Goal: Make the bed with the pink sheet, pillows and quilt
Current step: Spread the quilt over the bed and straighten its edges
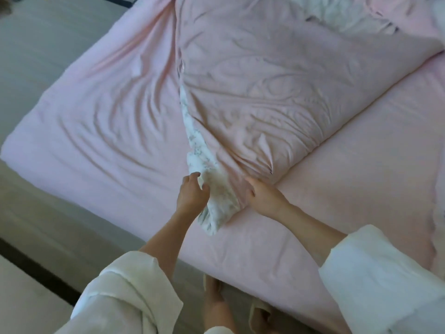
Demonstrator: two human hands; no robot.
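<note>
A pink quilt (272, 88) lies folded along the middle of the bed, its white floral underside (218, 196) showing at the near corner. It rests on the pink sheet (101, 121), which is creased on the left side. My left hand (191, 195) grips the white floral corner from the left. My right hand (263, 196) holds the pink edge of the same corner from the right. Both hands sit near the bed's front edge. No pillow is clearly visible.
The grey floor (38, 44) runs along the left side of the bed. My feet in pale slippers (258, 312) stand at the bed's near edge. More white floral fabric (337, 18) bunches at the far end of the quilt.
</note>
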